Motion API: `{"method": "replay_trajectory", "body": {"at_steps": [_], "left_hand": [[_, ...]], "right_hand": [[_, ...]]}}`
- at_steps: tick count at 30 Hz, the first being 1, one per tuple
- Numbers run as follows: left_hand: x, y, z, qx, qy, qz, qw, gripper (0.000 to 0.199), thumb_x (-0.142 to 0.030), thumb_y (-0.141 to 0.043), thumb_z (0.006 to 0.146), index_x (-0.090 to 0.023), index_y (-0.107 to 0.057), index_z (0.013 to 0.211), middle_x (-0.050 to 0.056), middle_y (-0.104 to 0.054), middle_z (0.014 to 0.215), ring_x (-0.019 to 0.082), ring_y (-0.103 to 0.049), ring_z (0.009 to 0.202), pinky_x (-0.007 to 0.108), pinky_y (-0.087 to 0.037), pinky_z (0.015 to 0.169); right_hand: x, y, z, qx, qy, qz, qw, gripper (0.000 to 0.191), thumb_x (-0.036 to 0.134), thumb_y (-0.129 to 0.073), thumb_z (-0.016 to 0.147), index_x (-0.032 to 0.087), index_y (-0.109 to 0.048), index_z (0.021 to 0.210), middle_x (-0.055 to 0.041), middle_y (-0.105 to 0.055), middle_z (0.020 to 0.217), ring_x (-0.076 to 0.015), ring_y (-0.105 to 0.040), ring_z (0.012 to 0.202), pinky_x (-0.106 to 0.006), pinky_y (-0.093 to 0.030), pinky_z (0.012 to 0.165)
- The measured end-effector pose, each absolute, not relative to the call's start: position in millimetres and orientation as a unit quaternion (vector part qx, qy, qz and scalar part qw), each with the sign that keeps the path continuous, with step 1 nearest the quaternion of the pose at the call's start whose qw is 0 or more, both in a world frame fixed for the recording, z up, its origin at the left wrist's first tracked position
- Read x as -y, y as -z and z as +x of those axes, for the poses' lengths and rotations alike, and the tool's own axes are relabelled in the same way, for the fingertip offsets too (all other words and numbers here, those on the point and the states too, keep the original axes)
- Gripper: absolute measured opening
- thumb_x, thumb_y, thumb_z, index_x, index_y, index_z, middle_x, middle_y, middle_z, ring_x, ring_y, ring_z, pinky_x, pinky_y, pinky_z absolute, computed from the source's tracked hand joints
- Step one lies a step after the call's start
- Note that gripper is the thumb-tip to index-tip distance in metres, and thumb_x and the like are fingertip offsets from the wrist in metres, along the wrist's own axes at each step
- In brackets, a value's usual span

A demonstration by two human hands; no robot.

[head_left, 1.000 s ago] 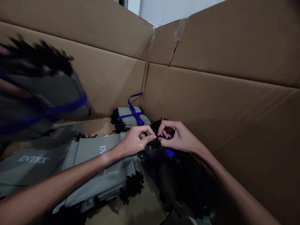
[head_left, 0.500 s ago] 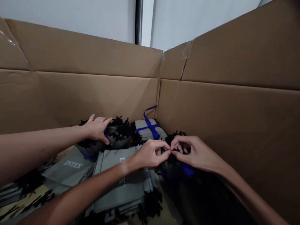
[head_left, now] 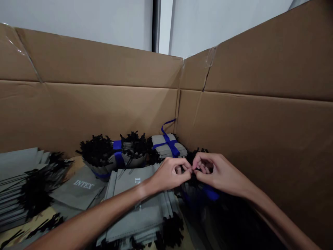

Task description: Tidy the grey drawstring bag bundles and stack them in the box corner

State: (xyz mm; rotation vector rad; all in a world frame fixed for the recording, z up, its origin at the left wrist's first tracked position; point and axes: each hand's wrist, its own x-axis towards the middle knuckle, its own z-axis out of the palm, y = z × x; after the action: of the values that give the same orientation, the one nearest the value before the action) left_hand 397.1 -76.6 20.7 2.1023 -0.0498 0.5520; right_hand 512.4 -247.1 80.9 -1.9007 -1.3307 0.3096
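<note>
My left hand [head_left: 177, 173] and my right hand [head_left: 217, 172] meet fingertip to fingertip, both in a pinch. Whatever lies between the fingertips is too small and dark to make out. Directly beneath them is a bundle of grey pouches [head_left: 188, 198] with black cord ends and a blue ribbon [head_left: 211, 193], partly covered by my right hand. Under my left forearm lies a stack of grey INTEX pouches [head_left: 137, 217], its black cords spilling toward the front.
Tall cardboard walls [head_left: 111, 111] meet in a corner behind. Near it sit a ribbon-tied pouch bundle [head_left: 158, 141] and a rounder tied bundle [head_left: 105, 166]. Farther left are a loose INTEX pouch [head_left: 78, 194] and a large pouch stack [head_left: 18, 161].
Another person's arm and hand, previously on the round bundle at the left, have left the view. My hands keep their pinch; the view has shifted slightly.
</note>
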Motion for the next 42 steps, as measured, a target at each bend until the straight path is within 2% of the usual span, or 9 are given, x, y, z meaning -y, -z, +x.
{"method": "replay_trajectory", "body": {"at_steps": [4,8,12,21,27,33,37,42], "left_hand": [[74,-18,395,0.024,-0.224,0.855,0.467,0.018,-0.026,-0.065,0.097,-0.017,-0.081,0.096,-0.003,-0.068,0.069,0.011,-0.057,0.060,0.021,-0.041,0.058],[72,-16,395,0.036,-0.219,0.858,0.463,0.023,-0.032,-0.065,0.103,-0.019,-0.082,0.109,0.002,-0.081,0.091,0.013,-0.061,0.069,0.023,-0.044,0.064],[72,-17,394,0.046,-0.211,0.864,0.455,0.027,-0.038,-0.064,0.106,-0.021,-0.083,0.114,0.002,-0.083,0.100,0.014,-0.065,0.074,0.024,-0.045,0.066],[71,-15,399,0.063,-0.228,0.859,0.454,0.025,-0.039,-0.064,0.107,-0.021,-0.082,0.107,0.000,-0.079,0.093,0.014,-0.059,0.071,0.026,-0.041,0.066],[70,-17,400,0.075,-0.221,0.864,0.445,0.024,-0.038,-0.061,0.108,-0.024,-0.081,0.107,-0.002,-0.078,0.093,0.013,-0.059,0.074,0.025,-0.040,0.067],[73,-21,400,0.059,-0.223,0.868,0.439,0.021,-0.031,-0.063,0.103,-0.022,-0.078,0.092,-0.006,-0.064,0.073,0.011,-0.050,0.064,0.025,-0.034,0.061],[74,-22,401,0.058,-0.227,0.866,0.441,0.019,-0.026,-0.062,0.100,-0.022,-0.077,0.090,-0.006,-0.066,0.075,0.012,-0.051,0.065,0.025,-0.035,0.062],[72,-18,401,0.058,-0.228,0.866,0.442,0.025,-0.037,-0.060,0.105,-0.022,-0.076,0.094,-0.007,-0.061,0.070,0.012,-0.051,0.062,0.025,-0.035,0.059]], "right_hand": [[249,-81,515,0.540,-0.123,-0.736,0.388,0.015,0.028,-0.064,0.083,0.021,-0.074,0.091,0.0030,-0.062,0.069,-0.0145,-0.052,0.063,-0.026,-0.038,0.059],[255,-81,519,0.549,-0.109,-0.729,0.395,0.017,0.030,-0.068,0.089,0.023,-0.075,0.103,0.0021,-0.069,0.075,-0.0146,-0.058,0.064,-0.025,-0.043,0.060],[264,-81,522,0.550,-0.079,-0.742,0.375,0.015,0.033,-0.068,0.093,0.023,-0.075,0.102,0.0008,-0.072,0.075,-0.0149,-0.059,0.063,-0.025,-0.042,0.056],[277,-98,516,0.581,-0.007,-0.760,0.290,0.016,0.027,-0.059,0.100,0.021,-0.073,0.101,-0.0012,-0.073,0.080,-0.0160,-0.062,0.066,-0.027,-0.042,0.062],[272,-92,517,0.585,0.010,-0.779,0.224,0.023,0.036,-0.055,0.109,0.022,-0.066,0.093,-0.0012,-0.072,0.087,-0.0188,-0.065,0.079,-0.030,-0.041,0.073],[268,-82,524,0.629,-0.001,-0.722,0.288,0.031,0.032,-0.051,0.112,0.022,-0.057,0.083,0.0008,-0.062,0.078,-0.0158,-0.058,0.073,-0.028,-0.040,0.071],[269,-78,528,0.638,0.021,-0.704,0.312,0.029,0.029,-0.052,0.112,0.022,-0.060,0.085,-0.0004,-0.063,0.080,-0.0165,-0.058,0.074,-0.027,-0.042,0.072],[272,-75,525,0.616,0.009,-0.717,0.326,0.027,0.031,-0.053,0.112,0.021,-0.066,0.091,-0.0028,-0.071,0.087,-0.0183,-0.065,0.081,-0.029,-0.045,0.076]]}}
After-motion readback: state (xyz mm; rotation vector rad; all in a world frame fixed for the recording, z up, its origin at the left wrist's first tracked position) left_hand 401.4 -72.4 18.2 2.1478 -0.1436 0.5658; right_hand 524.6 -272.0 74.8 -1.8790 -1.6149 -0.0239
